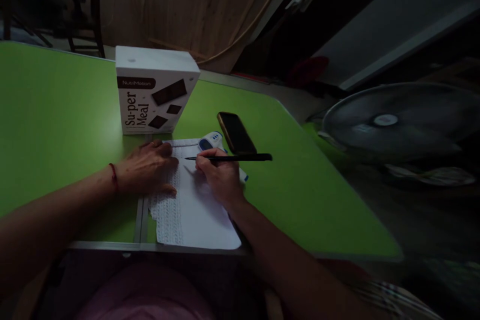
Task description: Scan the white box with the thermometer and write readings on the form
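Observation:
A sheet of white paper [202, 222] lies near the front edge of the table, with rows of small handwriting along its left side. My left hand [148, 170] rests on its left part, fingers forward and thumb apart. Between the fingers of my right hand [221, 180] is a black pen [251, 158], its tip pointing left just over the upper part of the paper. Behind my right hand, a white and blue handheld thermometer [211, 141] is partly hidden. A dark smartphone [237, 132] with a brown case lies just beyond it.
A white NutriMotion box [153, 105] stands upright on the green table [300, 185], beyond my left hand. To the right of the table is a large round fan [386, 120]. A dark chair [88, 25] stands behind the far left edge.

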Tool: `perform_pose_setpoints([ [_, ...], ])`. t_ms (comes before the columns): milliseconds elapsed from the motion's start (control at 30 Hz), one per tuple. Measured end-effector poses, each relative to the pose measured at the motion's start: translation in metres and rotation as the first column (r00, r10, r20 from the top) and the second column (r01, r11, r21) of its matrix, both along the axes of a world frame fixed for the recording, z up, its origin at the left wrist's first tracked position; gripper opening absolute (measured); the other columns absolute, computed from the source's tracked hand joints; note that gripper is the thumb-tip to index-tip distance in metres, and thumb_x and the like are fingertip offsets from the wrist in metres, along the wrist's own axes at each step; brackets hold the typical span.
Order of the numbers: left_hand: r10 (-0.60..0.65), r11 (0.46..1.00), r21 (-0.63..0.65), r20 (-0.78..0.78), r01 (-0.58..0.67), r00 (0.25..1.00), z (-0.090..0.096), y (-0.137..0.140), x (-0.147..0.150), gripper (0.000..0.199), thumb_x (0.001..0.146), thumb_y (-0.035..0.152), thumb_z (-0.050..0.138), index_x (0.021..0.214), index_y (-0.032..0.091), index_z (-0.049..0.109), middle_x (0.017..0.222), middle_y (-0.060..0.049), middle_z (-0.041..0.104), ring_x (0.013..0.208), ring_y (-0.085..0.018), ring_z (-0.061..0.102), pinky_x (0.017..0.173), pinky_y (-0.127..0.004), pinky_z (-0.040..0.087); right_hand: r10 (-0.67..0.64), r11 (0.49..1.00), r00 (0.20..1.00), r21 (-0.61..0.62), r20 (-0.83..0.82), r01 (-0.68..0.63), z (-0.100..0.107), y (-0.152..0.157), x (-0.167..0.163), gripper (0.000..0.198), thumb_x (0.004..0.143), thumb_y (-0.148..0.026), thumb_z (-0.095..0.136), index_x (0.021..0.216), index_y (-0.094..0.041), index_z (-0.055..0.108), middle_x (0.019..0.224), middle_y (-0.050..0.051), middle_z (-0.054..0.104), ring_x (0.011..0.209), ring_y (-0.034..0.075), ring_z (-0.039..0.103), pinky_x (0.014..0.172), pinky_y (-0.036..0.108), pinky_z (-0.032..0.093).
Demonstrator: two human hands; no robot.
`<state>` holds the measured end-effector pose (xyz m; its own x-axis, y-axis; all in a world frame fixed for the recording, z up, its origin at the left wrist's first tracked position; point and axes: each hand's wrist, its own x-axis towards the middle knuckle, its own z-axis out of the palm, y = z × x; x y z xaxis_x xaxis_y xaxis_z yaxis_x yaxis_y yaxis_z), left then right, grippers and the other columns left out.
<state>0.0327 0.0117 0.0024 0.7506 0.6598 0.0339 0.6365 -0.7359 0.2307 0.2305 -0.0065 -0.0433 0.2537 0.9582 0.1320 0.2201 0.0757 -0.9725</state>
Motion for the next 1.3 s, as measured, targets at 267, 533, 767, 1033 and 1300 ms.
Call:
perform_pose_setpoints([
  [267, -0.014, 1.0, 0.008, -0.093, 0.015, 0.996, 0.004, -0.002, 0.0, 0.048, 0.082, 0.053, 0.077, 0.114, 0.018, 0.07, 0.122, -0.015, 0.06, 0.115, -0.035, 0.055, 0.096, -0.046, 0.047, 0.047, 0.981, 0.978, 0.176, 0.204, -0.084, -0.009, 0.005, 0.0, 0.015, 0.071, -0.034, 0.06, 0.062, -0.023, 0.059, 0.055, -0.004, 0.055, 0.054, 0.013, 0.047, 0.055, 0.028, 0.04],
  [533, -0.022, 0.999, 0.022, -0.085, 0.024, 0.996, 0.003, -0.001, 0.001, 0.048, 0.083, 0.054, 0.076, 0.112, 0.017, 0.07, 0.12, -0.015, 0.061, 0.115, -0.035, 0.055, 0.095, -0.045, 0.046, 0.06, 0.977, 0.963, 0.183, 0.262, -0.11, -0.012, 0.006, 0.002, 0.014, 0.075, -0.033, 0.059, 0.065, -0.023, 0.059, 0.058, -0.003, 0.055, 0.055, 0.014, 0.047, 0.055, 0.029, 0.04],
  [767, -0.022, 0.999, 0.032, -0.071, 0.024, 0.997, 0.0, -0.001, 0.0, 0.048, 0.082, 0.055, 0.077, 0.11, 0.018, 0.071, 0.118, -0.014, 0.061, 0.115, -0.034, 0.055, 0.095, -0.044, 0.047, 0.053, 0.977, 0.962, 0.187, 0.268, -0.106, -0.011, 0.006, 0.002, 0.014, 0.073, -0.033, 0.059, 0.063, -0.023, 0.058, 0.057, -0.003, 0.056, 0.055, 0.014, 0.047, 0.055, 0.028, 0.04],
  [1033, -0.022, 1.0, 0.01, -0.08, 0.023, 0.997, 0.002, -0.001, 0.0, 0.048, 0.082, 0.053, 0.077, 0.113, 0.017, 0.07, 0.121, -0.015, 0.061, 0.116, -0.036, 0.055, 0.095, -0.045, 0.047, 0.059, 0.98, 0.968, 0.171, 0.242, -0.103, -0.011, 0.006, 0.001, 0.013, 0.071, -0.033, 0.058, 0.062, -0.023, 0.056, 0.055, -0.004, 0.052, 0.053, 0.013, 0.045, 0.052, 0.028, 0.039],
  [1300, -0.028, 0.999, 0.038, -0.088, 0.032, 0.996, 0.001, 0.0, 0.0, 0.047, 0.082, 0.056, 0.076, 0.11, 0.018, 0.071, 0.12, -0.015, 0.061, 0.113, -0.034, 0.056, 0.094, -0.044, 0.047, -0.004, 0.985, 0.969, 0.17, 0.246, -0.039, -0.012, 0.006, 0.0, 0.015, 0.072, -0.036, 0.057, 0.064, -0.024, 0.056, 0.055, -0.004, 0.052, 0.055, 0.014, 0.046, 0.055, 0.029, 0.041],
])
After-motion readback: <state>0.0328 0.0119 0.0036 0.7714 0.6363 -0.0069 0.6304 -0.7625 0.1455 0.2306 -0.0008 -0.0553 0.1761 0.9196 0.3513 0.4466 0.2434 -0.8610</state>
